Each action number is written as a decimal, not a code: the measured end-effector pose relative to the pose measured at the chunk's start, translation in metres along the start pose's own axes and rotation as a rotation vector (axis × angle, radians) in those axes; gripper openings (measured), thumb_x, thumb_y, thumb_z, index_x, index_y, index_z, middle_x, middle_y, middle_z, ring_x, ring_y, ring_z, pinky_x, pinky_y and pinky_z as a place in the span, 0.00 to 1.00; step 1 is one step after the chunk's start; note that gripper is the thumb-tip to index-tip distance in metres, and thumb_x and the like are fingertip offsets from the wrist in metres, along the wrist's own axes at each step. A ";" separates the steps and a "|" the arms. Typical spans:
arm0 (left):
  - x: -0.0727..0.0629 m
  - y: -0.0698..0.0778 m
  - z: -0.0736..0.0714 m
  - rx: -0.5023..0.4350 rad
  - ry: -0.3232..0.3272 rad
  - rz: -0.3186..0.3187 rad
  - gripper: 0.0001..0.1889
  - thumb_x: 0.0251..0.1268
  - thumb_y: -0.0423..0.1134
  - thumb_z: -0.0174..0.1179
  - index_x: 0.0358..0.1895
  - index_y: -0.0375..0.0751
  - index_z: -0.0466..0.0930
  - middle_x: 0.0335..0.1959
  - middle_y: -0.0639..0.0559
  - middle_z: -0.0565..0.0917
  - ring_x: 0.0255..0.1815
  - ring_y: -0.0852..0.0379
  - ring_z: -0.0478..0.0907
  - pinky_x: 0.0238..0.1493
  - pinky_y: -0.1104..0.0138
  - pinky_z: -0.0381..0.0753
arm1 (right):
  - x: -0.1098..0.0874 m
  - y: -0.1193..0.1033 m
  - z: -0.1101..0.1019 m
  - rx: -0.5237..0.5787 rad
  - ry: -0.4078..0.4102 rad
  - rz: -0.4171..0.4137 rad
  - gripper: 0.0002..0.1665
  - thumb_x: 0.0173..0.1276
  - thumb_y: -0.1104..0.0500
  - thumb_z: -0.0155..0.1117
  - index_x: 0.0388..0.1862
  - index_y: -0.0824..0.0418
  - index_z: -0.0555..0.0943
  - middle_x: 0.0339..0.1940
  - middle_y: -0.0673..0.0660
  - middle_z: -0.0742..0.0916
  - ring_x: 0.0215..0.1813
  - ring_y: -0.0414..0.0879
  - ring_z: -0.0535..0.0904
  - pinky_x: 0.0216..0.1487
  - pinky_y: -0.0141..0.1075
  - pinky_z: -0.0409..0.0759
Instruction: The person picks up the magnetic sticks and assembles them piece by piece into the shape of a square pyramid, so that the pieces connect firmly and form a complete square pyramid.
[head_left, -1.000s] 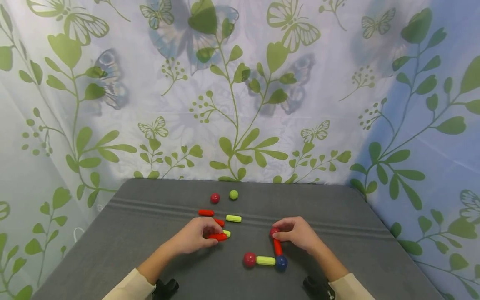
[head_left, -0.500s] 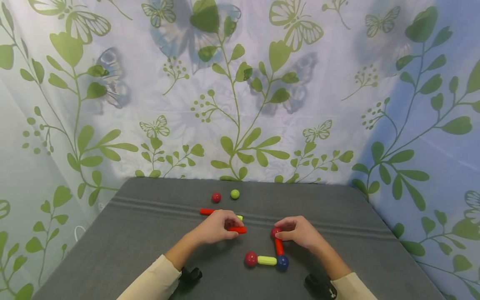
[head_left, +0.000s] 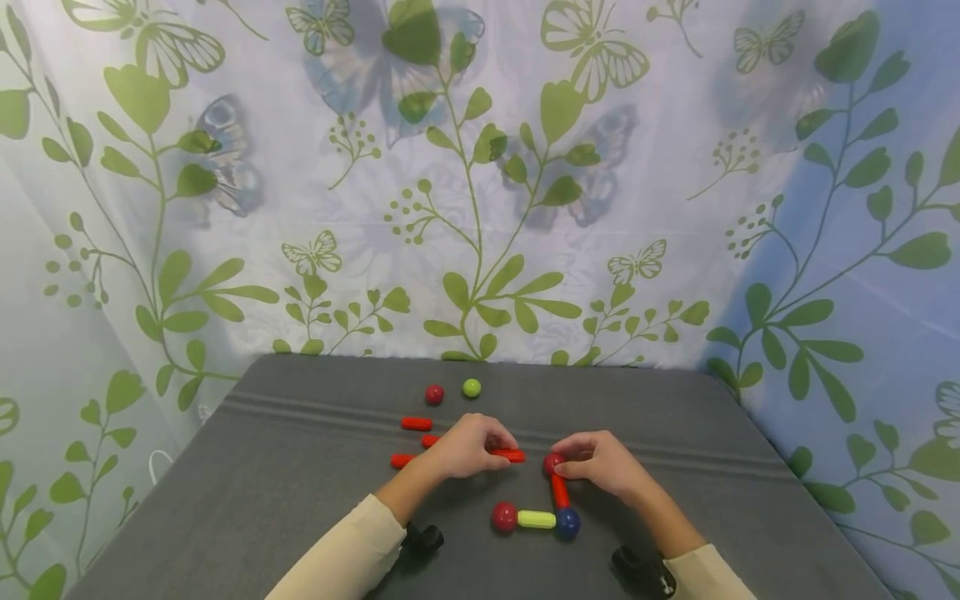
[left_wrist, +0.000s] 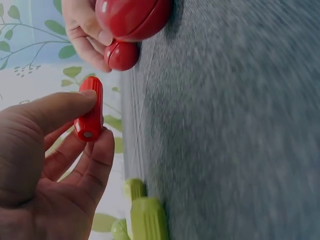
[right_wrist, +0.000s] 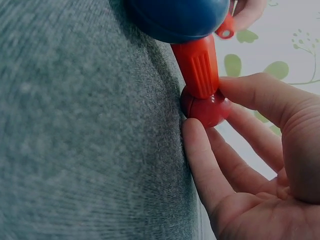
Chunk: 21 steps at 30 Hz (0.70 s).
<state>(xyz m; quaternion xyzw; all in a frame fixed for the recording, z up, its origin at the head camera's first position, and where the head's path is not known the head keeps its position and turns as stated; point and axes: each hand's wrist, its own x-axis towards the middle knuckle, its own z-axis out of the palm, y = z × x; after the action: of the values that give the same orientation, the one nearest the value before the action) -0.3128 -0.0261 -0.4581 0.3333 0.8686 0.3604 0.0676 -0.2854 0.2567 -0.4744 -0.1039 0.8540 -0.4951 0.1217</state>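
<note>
My left hand (head_left: 467, 447) pinches a red magnetic rod (left_wrist: 90, 110) between thumb and fingers, above the table, its free end pointing towards my right hand. My right hand (head_left: 602, 463) holds a small red ball (right_wrist: 207, 109) at the table surface. From that ball a second red rod (right_wrist: 199, 65) runs to a blue ball (head_left: 567, 523). A yellow-green rod (head_left: 536, 520) joins the blue ball to another red ball (head_left: 505, 517), making an L-shaped chain. A short gap separates the held rod from the ball under my right fingers.
Loose red rods (head_left: 417, 423) lie left of and behind my left hand. A red ball (head_left: 434, 394) and a green ball (head_left: 472, 388) rest near the far edge. Yellow-green rods (left_wrist: 148, 220) show low in the left wrist view. A leaf-patterned curtain (head_left: 480, 183) hangs behind the grey table (head_left: 300, 500).
My left hand has carried the red rod rightwards across the table, close to my right hand, uncovering red rods behind it. The right hand and the joined chain have stayed in place.
</note>
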 end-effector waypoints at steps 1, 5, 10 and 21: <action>0.002 0.001 0.002 0.000 0.002 -0.002 0.09 0.61 0.36 0.74 0.44 0.50 0.91 0.39 0.61 0.88 0.37 0.68 0.79 0.45 0.73 0.81 | 0.000 0.000 0.000 -0.003 0.002 0.002 0.20 0.63 0.56 0.77 0.53 0.61 0.88 0.49 0.58 0.90 0.49 0.50 0.86 0.46 0.40 0.85; 0.010 0.002 0.012 0.011 -0.001 -0.027 0.09 0.60 0.37 0.75 0.43 0.51 0.91 0.37 0.62 0.88 0.35 0.69 0.78 0.43 0.73 0.81 | 0.000 -0.002 0.001 -0.005 0.003 0.008 0.20 0.63 0.56 0.77 0.52 0.61 0.88 0.49 0.58 0.90 0.49 0.50 0.86 0.47 0.41 0.85; 0.017 0.005 0.021 0.037 -0.016 -0.049 0.08 0.59 0.37 0.75 0.41 0.50 0.91 0.34 0.62 0.88 0.34 0.69 0.77 0.42 0.74 0.80 | -0.001 -0.002 0.000 -0.004 0.004 0.011 0.19 0.63 0.56 0.77 0.52 0.62 0.88 0.48 0.58 0.90 0.47 0.49 0.86 0.46 0.40 0.84; 0.028 0.011 0.031 0.068 -0.034 -0.080 0.07 0.58 0.37 0.76 0.39 0.51 0.90 0.32 0.64 0.86 0.34 0.68 0.76 0.42 0.73 0.78 | -0.001 0.000 -0.001 0.024 -0.018 -0.015 0.19 0.63 0.58 0.77 0.51 0.64 0.87 0.45 0.59 0.91 0.44 0.48 0.85 0.45 0.37 0.86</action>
<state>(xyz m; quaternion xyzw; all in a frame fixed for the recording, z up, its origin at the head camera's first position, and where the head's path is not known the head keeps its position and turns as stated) -0.3173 0.0147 -0.4704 0.3064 0.8918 0.3218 0.0855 -0.2850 0.2578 -0.4739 -0.1134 0.8460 -0.5052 0.1271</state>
